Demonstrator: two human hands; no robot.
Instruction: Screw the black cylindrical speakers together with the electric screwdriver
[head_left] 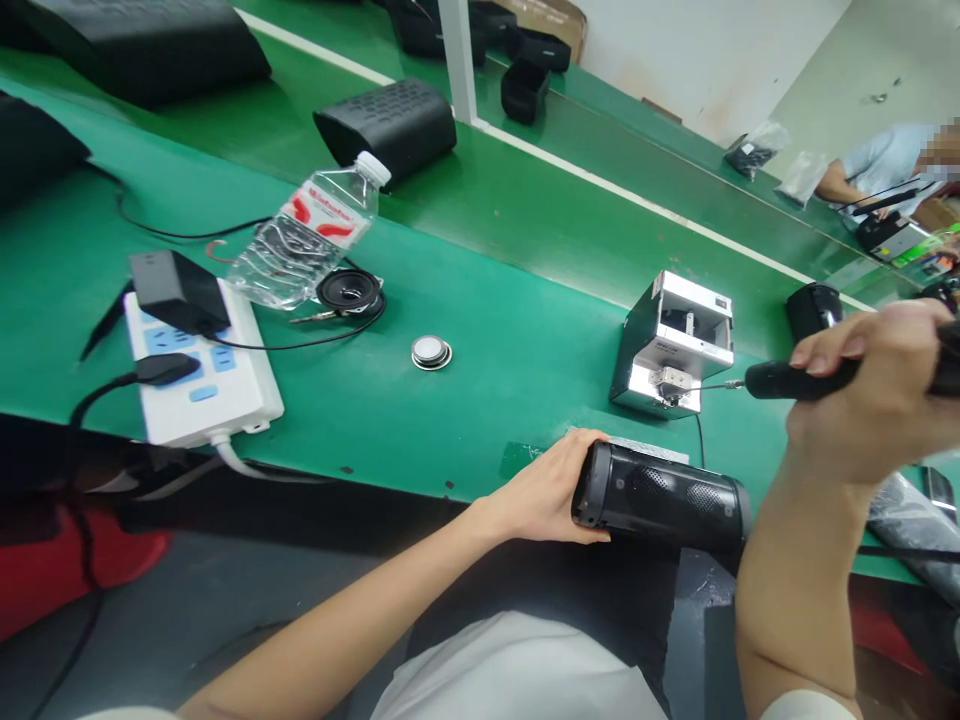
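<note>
My left hand (559, 490) is wrapped round the left end of a black cylindrical speaker (667, 495) at the table's front edge. At the right, my right hand (877, 390) grips a black electric screwdriver (780, 380), held sideways with its bit pointing left. The bit's tip reaches the front of a silver and black screw feeder (675, 345), which stands on the green table behind the speaker. Whether a screw is on the tip is too small to tell.
On the green table (495, 400) lie a plastic bottle (307, 230), a small round speaker driver (349, 290), a silver disc (431, 352) and a white power strip (210, 380). Black housings (390, 130) rest on the belt behind. A person (877, 170) works at the far right.
</note>
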